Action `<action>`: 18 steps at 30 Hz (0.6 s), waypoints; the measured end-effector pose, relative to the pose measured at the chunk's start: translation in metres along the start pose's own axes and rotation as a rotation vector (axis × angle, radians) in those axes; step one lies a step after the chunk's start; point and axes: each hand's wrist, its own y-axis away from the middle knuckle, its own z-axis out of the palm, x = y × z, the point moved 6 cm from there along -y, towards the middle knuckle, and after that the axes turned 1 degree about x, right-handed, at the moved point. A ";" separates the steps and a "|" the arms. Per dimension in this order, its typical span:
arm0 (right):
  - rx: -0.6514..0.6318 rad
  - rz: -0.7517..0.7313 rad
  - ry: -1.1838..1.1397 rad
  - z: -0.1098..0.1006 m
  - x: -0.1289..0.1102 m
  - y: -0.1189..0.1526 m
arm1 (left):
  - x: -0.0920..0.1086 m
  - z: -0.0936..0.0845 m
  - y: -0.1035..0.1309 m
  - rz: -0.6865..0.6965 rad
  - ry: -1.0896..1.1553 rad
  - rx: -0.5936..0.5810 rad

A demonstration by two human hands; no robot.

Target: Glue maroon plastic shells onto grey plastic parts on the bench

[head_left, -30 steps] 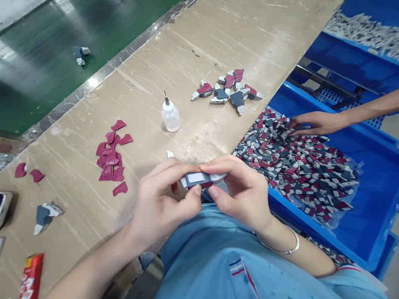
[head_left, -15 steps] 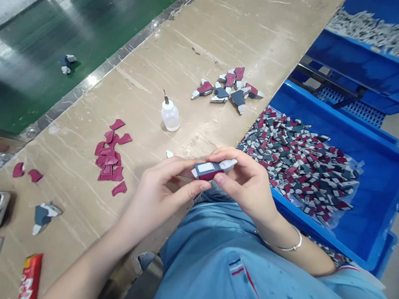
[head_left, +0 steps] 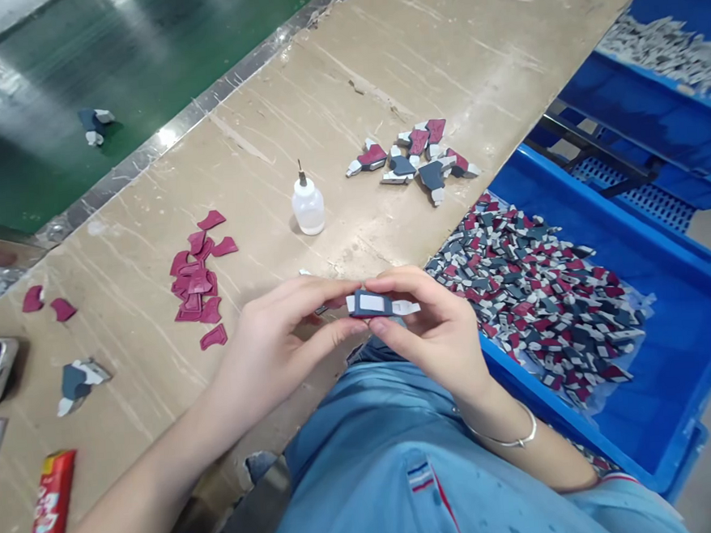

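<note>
We see both grips clamped on one small toy-like part (head_left: 371,303): the left hand (head_left: 280,328) and the right hand (head_left: 442,325) pinch it between thumbs and forefingers, close in front of the blue shirt (head_left: 356,453). Its pale panel faces up and a narrow pale tip points toward the right palm. We judge it light and stiff, probably hard plastic and rather smooth, so a modest squeeze should do; we would take it by the long edges of the dark middle and spare the thin tip, which looks the likeliest bit to snap. Beyond the hands, a bottle (head_left: 309,207) with a needle-like spout stands upright on the surface (head_left: 469,72), between a pile of red pieces (head_left: 195,282) on our left and a cluster of similar parts (head_left: 431,172). To our right, a blue tub (head_left: 684,357) holds a large heap (head_left: 553,301).
</note>
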 end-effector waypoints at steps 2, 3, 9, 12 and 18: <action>-0.023 -0.032 0.020 0.000 0.002 -0.004 | -0.002 0.000 0.000 0.021 -0.059 -0.003; -0.031 -0.045 0.026 -0.001 0.004 -0.006 | -0.004 0.001 0.000 0.022 -0.088 -0.011; -0.008 -0.070 0.091 -0.005 0.022 -0.018 | -0.019 0.001 -0.006 0.008 -0.266 -0.036; -0.038 -0.057 0.054 -0.001 0.028 -0.026 | -0.023 0.001 -0.010 -0.030 -0.180 -0.030; -0.096 -0.096 -0.013 0.006 0.027 -0.041 | -0.021 -0.004 -0.015 -0.046 0.037 0.081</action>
